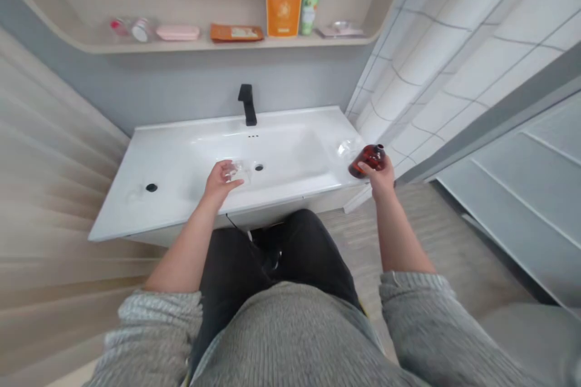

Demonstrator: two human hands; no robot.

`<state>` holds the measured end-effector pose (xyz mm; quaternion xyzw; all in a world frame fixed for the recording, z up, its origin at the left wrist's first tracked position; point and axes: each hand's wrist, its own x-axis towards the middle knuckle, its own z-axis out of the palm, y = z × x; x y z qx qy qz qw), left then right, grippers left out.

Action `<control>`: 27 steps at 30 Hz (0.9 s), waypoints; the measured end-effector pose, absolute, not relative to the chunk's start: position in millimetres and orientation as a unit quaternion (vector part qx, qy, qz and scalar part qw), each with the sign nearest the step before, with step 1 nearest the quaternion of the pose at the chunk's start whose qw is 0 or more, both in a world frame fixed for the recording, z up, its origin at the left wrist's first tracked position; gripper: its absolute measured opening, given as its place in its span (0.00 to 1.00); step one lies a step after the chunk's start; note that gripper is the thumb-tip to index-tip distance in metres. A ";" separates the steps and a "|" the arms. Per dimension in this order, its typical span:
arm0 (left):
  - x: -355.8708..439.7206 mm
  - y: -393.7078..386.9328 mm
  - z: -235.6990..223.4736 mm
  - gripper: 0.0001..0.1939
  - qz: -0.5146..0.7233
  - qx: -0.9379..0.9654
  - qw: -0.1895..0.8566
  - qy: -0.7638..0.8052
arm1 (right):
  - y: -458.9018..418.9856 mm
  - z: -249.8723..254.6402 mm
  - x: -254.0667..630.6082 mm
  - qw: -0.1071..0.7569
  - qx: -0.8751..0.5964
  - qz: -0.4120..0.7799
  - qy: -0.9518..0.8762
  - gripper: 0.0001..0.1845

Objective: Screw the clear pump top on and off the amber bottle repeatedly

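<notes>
Fingers of the left hand (220, 181) curled around a clear container (236, 170), slightly apart rather than pressed together, the hand low over the basin of a white sink (190, 157), near the front edge and just left of the drain (258, 167). Fingers of the right hand (379, 178) wrapped firmly round a brown bottle (370, 159), held tilted, its narrow top leaning away from the palm, just off the right front corner of the sink. Close beside the bottle, on the right end of the sink top, a second clear object (348, 148), too blurred to name more exactly. Farther left on the sink top, near the left end, a small black hole (151, 187). At the back edge, a black tap (247, 104), upright and central. Above it, on a curved wooden shelf (68, 36), small bottles (129, 29), a pink box (178, 32), a flat orange packet (236, 32), a tall orange pouch (284, 3), a green tube (311, 0) and a small metal dish (340, 29), all in a row. To the right, a white tiled wall (454, 66). Below the front edge, dark trousers (272, 260), with grey knitted sleeves (154, 326) pushed up both forearms
</notes>
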<state>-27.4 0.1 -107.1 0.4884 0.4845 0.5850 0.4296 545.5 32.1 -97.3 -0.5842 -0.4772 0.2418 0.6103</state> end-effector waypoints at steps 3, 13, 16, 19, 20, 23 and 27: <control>-28.7 1.3 -110.1 0.45 0.589 0.486 0.427 0.483 | 40.7 -102.1 546.7 0.601 -0.594 0.225 -0.485 0.48; -26.6 -1.7 -107.8 0.44 0.597 0.486 0.439 0.463 | 25.6 -78.7 538.6 0.551 -0.638 0.082 -0.532 0.58; -25.6 -3.2 -105.7 0.44 0.606 0.477 0.433 0.467 | -4.7 -61.4 508.1 0.590 -0.631 -0.062 -0.501 0.41; -21.1 -10.4 -100.2 0.43 0.603 0.486 0.427 0.466 | -27.1 -51.2 439.6 0.575 -0.567 -0.005 -0.590 0.19; -18.3 -14.3 -97.3 0.44 0.598 0.494 0.430 0.462 | -29.9 -49.4 410.1 0.540 -0.528 0.071 -0.652 0.18; -7.1 -27.8 -86.5 0.45 0.593 0.511 0.441 0.440 | -25.1 -46.8 319.2 0.450 -0.397 0.291 -0.745 0.29; 7.1 -44.0 -72.4 0.41 0.596 0.530 0.439 0.414 | -8.1 -45.8 233.5 0.404 -0.299 0.491 -0.711 0.59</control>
